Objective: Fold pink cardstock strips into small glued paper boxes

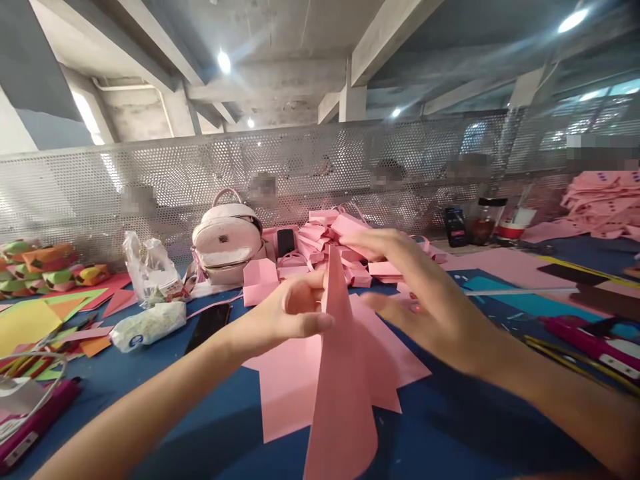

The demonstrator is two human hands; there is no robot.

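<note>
A pink paper sheet (pixel 343 387) is held upright above the blue desk (pixel 450 433), folded into a long tapering shape whose narrow tip points up between the two hands. The left hand (pixel 287 313) is closed on the sheet near its upper edge, thumb and curled fingers pinching the fold from the left side. The right hand (pixel 425 293) is spread, fingers apart and blurred, just beside the tip; whether it touches the paper cannot be told. Beneath the held piece, further flat pink sheets (pixel 285 400) lie overlapped on the desk.

The paper is judged to be light and thin, stiff enough to stand along a crease yet easily bent, dented or torn if squeezed hard. Its surface looks smooth, so a flat pinch across the folded edge is likely to hold better than a grip at the loose lower flap, which would sag. The fold near the tip, where layers are doubled, is judged the firmest place to take hold.

Behind the hands a heap of folded pink pieces (pixel 340 247) and a pale backpack (pixel 227 240) are seen
</note>
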